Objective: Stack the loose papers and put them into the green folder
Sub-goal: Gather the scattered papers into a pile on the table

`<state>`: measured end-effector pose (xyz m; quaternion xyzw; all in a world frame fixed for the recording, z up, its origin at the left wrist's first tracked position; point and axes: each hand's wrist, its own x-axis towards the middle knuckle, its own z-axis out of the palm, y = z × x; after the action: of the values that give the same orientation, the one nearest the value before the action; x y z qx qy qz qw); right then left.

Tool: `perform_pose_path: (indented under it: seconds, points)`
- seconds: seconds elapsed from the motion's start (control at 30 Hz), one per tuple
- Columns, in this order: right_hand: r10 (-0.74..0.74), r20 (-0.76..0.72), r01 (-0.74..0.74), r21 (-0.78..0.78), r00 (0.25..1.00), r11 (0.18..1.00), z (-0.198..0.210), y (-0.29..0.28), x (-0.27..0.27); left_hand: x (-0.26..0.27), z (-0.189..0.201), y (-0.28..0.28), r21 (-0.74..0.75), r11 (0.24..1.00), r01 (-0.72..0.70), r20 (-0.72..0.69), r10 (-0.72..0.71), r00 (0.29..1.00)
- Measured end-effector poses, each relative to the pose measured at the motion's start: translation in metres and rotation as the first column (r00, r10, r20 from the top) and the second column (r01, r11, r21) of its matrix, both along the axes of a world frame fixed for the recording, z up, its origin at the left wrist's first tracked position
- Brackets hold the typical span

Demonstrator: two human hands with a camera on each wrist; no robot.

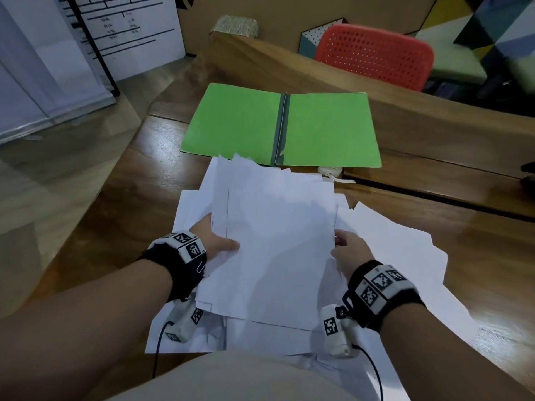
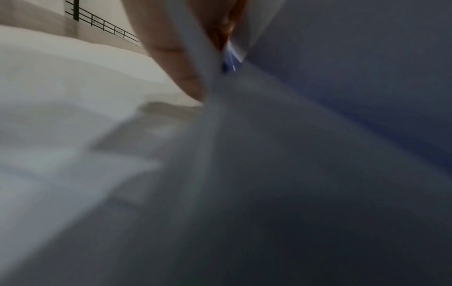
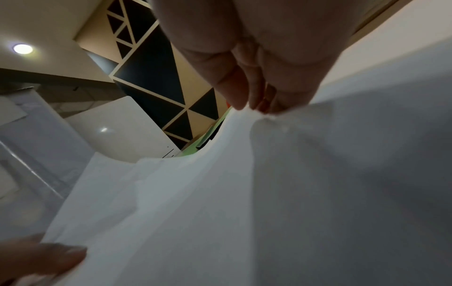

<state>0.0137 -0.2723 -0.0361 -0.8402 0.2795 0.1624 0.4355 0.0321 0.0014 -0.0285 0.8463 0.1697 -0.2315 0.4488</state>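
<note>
An open green folder [image 1: 280, 125] lies flat on the wooden desk [image 1: 434, 215], beyond a heap of loose white papers [image 1: 278, 241]. My left hand [image 1: 223, 241] grips the left edge of the upper sheets, thumb on top and fingers hidden beneath. My right hand [image 1: 343, 244] holds their right edge, its fingers tucked under. In the left wrist view a blurred finger [image 2: 176, 58] lies against the paper [image 2: 269, 174]. The right wrist view shows the fingertips [image 3: 244, 96] pressed into a sheet [image 3: 269, 193], with a sliver of the green folder [image 3: 193, 151] beyond.
More loose sheets [image 1: 405, 256] spread to the right and under my wrists. A white plug and cable [image 1: 330, 170] sit at the folder's near edge. A red chair [image 1: 373, 53] stands behind the desk's raised back, and a white board [image 1: 130, 33] leans at far left.
</note>
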Motion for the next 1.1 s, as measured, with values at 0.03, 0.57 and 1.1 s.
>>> perform_pose_path:
  seconds: [0.03,0.57,1.1]
  points:
    - [-0.006,0.008,0.006,-0.006,1.000,1.000,0.003,-0.005,-0.001,-0.001,0.000,-0.001,0.000,1.000,-0.006,0.011,0.006,1.000]
    - [-0.103,-0.382,-0.124,-0.525,0.918,0.842,0.026,-0.118,-0.035,0.003,0.005,-0.007,-0.414,0.875,-0.250,-0.195,0.183,0.963]
    - [-0.357,0.112,0.363,-0.037,0.927,0.931,0.049,-0.129,-0.017,0.014,-0.002,-0.006,0.186,0.983,0.010,-0.074,0.004,0.997]
